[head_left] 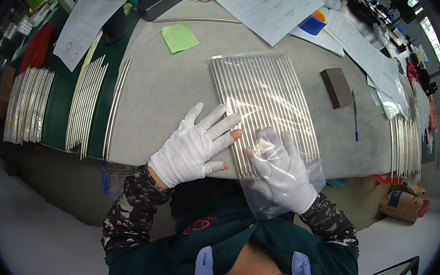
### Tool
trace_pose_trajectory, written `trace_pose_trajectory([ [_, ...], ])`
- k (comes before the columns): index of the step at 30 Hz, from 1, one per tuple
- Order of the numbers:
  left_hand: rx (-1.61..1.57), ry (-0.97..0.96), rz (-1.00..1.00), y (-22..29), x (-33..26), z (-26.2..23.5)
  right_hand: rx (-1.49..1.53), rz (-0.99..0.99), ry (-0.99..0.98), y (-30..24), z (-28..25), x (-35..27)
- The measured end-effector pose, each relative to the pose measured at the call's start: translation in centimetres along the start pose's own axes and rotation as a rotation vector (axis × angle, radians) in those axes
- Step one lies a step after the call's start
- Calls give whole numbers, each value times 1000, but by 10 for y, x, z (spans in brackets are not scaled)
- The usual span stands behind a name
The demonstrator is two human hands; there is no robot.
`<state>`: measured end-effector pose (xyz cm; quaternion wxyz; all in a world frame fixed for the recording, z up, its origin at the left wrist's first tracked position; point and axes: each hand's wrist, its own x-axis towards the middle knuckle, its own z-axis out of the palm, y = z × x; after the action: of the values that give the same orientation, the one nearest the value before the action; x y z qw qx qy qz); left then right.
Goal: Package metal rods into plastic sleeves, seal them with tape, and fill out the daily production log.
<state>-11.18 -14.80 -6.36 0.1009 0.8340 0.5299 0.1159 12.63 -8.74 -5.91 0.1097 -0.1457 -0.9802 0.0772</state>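
A row of thin silvery metal rods (pixel 263 96) lies side by side in a clear plastic bag (pixel 254 192) on the table, with the bag's loose end over the near edge. White gloves with some bare fingertips cover both hands. My left hand (pixel 189 148) is open, its spread fingers reaching the bag's left edge. My right hand (pixel 281 171) lies flat and open over the near part of the rods, fingers stretched forward. Glossy plastic shows across its fingers, so it seems to be inside the bag's near end.
More rods (pixel 87 102) lie in groups at the left on a green surface, beside bagged rods (pixel 29 105). A dark block (pixel 336 88) and a pen (pixel 355 116) are to the right. Papers (pixel 265 3), a green note (pixel 179 37) and a tape roll (pixel 314 22) sit farther back.
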Motion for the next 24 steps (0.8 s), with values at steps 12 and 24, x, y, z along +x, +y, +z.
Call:
trace_pose_trajectory([
  [12,-36,7,11,5,3,0,-59,338,123,14,-1,0],
  [24,-477,303,117,70,-26,31,34,460,706,-4,-5,-118],
])
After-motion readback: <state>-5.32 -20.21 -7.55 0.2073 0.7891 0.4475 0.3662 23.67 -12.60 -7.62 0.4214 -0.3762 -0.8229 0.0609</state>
